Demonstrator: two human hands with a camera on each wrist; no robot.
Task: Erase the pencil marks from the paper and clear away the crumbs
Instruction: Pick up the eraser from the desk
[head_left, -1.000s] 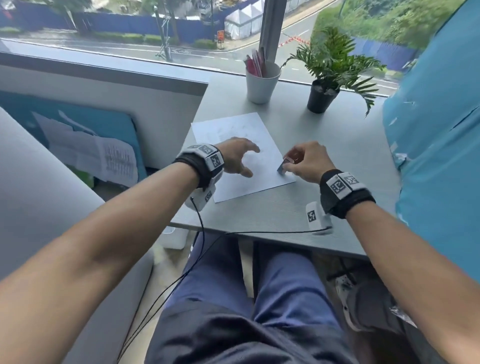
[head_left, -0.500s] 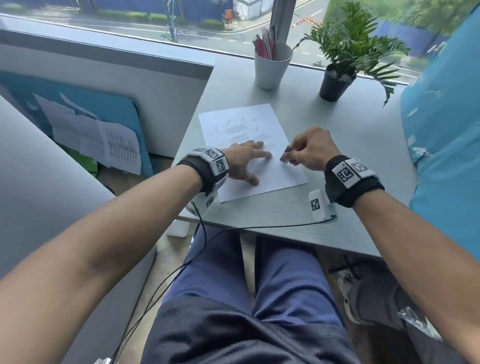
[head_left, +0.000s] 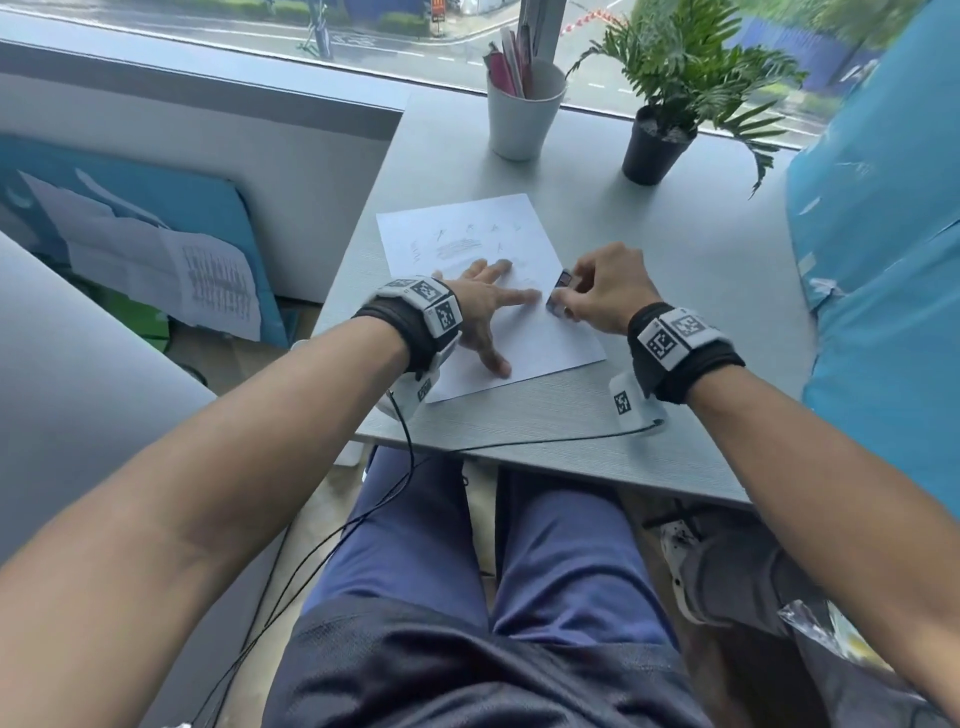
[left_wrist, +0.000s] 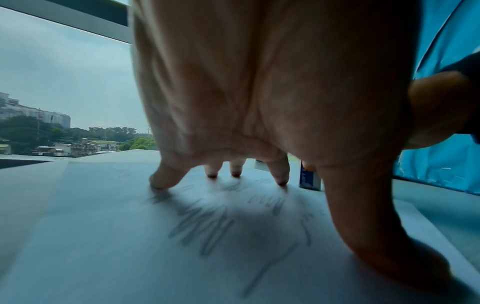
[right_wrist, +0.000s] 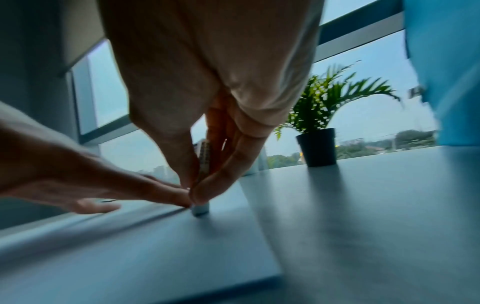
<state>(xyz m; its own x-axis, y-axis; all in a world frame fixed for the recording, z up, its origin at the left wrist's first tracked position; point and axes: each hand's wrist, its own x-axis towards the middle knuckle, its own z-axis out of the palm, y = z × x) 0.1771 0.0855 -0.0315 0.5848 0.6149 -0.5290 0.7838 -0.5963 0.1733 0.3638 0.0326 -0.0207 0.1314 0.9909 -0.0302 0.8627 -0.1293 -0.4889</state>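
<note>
A white sheet of paper (head_left: 519, 343) with grey pencil marks (head_left: 462, 244) lies on the grey desk (head_left: 701, 291). My left hand (head_left: 488, 306) lies flat on the sheet with fingers spread, pressing it down; the left wrist view shows its fingertips (left_wrist: 235, 171) on the paper (left_wrist: 103, 226) among the scribbles (left_wrist: 205, 224). My right hand (head_left: 597, 291) pinches a small eraser (head_left: 560, 293) in a blue and white sleeve, its tip down on the paper's right part beside my left index finger. In the right wrist view the eraser (right_wrist: 201, 208) stands upright under the pinching fingers (right_wrist: 223, 179).
A white cup (head_left: 524, 109) of pens and a potted plant (head_left: 657, 145) stand at the back of the desk by the window. A blue surface (head_left: 883, 234) rises at the right. A cable (head_left: 519, 447) runs along the desk's near edge. Papers (head_left: 171, 270) lie lower left.
My left hand has spread flat and slid further onto the sheet. My right hand with the eraser has come in onto the paper beside it. The head view has tilted down.
</note>
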